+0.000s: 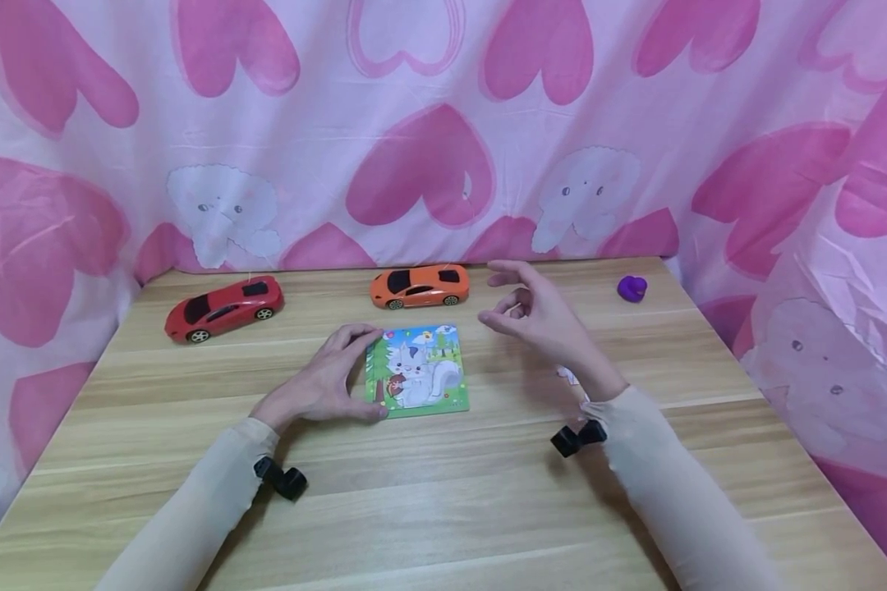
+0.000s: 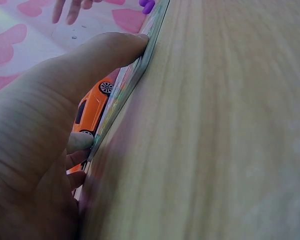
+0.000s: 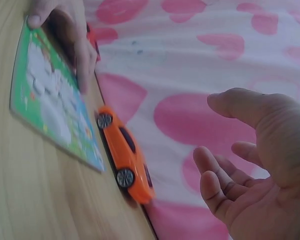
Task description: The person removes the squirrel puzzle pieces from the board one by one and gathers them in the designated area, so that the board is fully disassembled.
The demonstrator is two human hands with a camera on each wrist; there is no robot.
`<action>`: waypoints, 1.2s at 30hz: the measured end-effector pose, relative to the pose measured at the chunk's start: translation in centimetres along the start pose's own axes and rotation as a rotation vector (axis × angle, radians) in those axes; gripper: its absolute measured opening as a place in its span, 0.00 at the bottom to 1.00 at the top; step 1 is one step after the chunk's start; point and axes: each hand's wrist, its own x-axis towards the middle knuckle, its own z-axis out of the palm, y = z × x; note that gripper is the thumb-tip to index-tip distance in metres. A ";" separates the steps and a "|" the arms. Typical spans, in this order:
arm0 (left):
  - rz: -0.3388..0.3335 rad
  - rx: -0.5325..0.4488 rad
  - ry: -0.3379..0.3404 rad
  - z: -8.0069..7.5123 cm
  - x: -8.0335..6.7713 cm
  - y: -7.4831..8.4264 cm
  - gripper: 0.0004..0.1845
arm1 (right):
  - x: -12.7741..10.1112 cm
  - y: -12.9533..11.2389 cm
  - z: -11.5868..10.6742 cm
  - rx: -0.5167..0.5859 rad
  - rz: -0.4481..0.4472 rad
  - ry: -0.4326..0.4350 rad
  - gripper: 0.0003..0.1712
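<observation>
A square picture puzzle (image 1: 417,369) with a white squirrel on green lies in the middle of the wooden table. My left hand (image 1: 325,377) grips it at its left side, thumb at the near corner and fingers at the far corner. The left wrist view shows the thumb (image 2: 105,52) bent over the near edge of the board. To the right of the puzzle, my right hand (image 1: 535,316) hovers with fingers loosely bent and holds nothing. In the right wrist view its thumb (image 3: 235,105) and fingers stand apart.
Behind the puzzle stands an orange toy car (image 1: 419,286), and a red toy car (image 1: 225,309) is at the back left. A small purple duck (image 1: 631,288) sits at the back right. A small white object (image 1: 567,376) is partly hidden under the right wrist. Pink heart-print cloth (image 1: 421,164) hangs behind.
</observation>
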 end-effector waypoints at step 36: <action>-0.007 0.009 -0.008 -0.1 0.0 -0.2 0.72 | 2.3 1.6 10.7 -0.163 0.148 -0.152 0.44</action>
